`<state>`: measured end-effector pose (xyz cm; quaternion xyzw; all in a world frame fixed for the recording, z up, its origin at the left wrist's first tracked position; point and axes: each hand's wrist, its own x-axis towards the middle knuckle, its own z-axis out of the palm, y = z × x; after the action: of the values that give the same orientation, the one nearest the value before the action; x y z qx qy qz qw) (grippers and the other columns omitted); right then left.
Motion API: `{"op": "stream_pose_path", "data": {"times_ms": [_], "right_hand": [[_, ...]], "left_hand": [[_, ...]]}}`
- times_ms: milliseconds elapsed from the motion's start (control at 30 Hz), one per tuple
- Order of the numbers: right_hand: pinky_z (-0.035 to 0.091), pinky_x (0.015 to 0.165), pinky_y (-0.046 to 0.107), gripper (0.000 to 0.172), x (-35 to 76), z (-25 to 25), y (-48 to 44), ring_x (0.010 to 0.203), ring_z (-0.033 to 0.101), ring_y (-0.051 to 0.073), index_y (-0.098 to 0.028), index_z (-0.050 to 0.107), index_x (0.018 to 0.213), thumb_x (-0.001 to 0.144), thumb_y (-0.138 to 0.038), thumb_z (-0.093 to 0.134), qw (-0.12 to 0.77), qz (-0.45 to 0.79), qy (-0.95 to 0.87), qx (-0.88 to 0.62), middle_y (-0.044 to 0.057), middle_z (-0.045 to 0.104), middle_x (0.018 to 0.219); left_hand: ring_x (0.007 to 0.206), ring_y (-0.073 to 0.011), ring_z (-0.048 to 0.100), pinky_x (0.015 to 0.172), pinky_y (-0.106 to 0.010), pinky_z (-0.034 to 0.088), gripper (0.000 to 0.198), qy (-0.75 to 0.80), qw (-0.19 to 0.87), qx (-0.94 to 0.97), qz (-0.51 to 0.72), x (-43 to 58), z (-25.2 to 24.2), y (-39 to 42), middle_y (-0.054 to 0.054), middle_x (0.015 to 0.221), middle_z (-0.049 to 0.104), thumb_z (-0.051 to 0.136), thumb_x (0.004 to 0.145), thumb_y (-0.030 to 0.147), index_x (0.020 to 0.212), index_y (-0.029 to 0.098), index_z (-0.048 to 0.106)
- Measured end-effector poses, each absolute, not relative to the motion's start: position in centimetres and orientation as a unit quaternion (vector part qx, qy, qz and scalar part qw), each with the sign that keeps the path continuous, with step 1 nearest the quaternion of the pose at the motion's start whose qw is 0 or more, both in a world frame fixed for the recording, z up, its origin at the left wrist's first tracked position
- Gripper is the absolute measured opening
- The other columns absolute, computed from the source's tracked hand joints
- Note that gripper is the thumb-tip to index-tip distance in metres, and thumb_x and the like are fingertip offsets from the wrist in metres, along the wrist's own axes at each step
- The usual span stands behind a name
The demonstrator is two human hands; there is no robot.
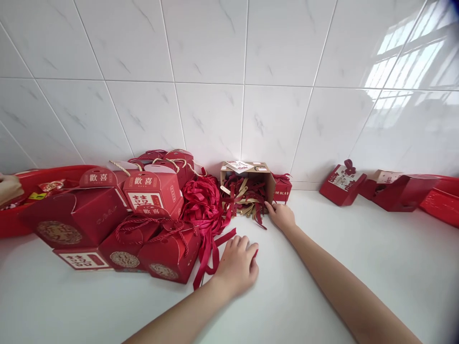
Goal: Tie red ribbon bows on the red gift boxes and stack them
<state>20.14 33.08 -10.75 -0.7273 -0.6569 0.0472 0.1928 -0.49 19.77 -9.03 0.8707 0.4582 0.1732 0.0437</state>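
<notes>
My left hand (236,263) rests knuckles-up on the white surface, fingers curled over a bit of red ribbon beside a heap of red ribbons (204,205). My right hand (281,215) reaches to the mouth of a tipped brown cardboard box (263,179) from which several red and gold tags (247,200) spill. Its fingers pinch at the tags by the box's lower right corner. Left of the ribbons lies a pile of red gift boxes with rope handles (150,191).
A red tray (21,186) with snack packets sits at the far left, where another person's hand (9,188) shows. A small red box (282,188) stands right of the cardboard box. More red boxes (342,184) and folded ones (401,191) lie at right before a tiled wall.
</notes>
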Motion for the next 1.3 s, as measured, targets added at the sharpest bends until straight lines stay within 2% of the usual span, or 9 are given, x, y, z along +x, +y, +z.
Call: {"op": "stream_pose_path", "data": {"times_ms": [367,933,1167,1300], "right_hand": [[0.052,0.083,0.040,0.030,19.9,-10.6,28.3,0.097,0.061,0.019,-0.017,0.056,0.118,0.092,-0.033,0.054,0.221,0.072,-0.710,-0.665,0.008,0.059,0.116],[0.053,0.081,0.039,0.029,18.9,-10.5,28.0,0.094,0.062,0.018,-0.017,0.058,0.115,0.093,-0.034,0.053,0.185,0.071,-0.727,-0.657,0.008,0.061,0.112],[0.053,0.080,0.037,0.025,18.7,-10.7,28.2,0.091,0.062,0.017,-0.017,0.060,0.110,0.093,-0.033,0.054,0.215,0.073,-0.728,-0.647,0.007,0.062,0.110],[0.053,0.075,0.034,0.024,18.7,-10.6,28.0,0.084,0.062,0.015,-0.016,0.060,0.106,0.093,-0.034,0.053,0.270,0.052,-0.715,-0.643,0.005,0.063,0.102]], "left_hand": [[0.098,-0.0253,0.051,0.084,-0.039,0.042,0.024,0.455,0.028,0.873,0.174,-0.5,-8.8,19.5,-0.008,0.100,0.057,0.047,0.083,0.018,0.102,0.021,0.060],[0.095,-0.0236,0.051,0.084,-0.039,0.043,0.024,0.454,0.021,0.871,0.186,-0.7,-8.8,19.4,-0.006,0.101,0.058,0.047,0.083,0.018,0.103,0.022,0.061],[0.097,-0.0240,0.051,0.085,-0.039,0.043,0.026,0.457,0.030,0.870,0.182,-0.6,-8.8,19.5,-0.006,0.103,0.057,0.047,0.084,0.019,0.106,0.023,0.060],[0.099,-0.0241,0.050,0.086,-0.039,0.042,0.026,0.458,0.029,0.870,0.182,-0.7,-8.9,19.5,-0.006,0.104,0.057,0.047,0.084,0.019,0.106,0.023,0.060]]}}
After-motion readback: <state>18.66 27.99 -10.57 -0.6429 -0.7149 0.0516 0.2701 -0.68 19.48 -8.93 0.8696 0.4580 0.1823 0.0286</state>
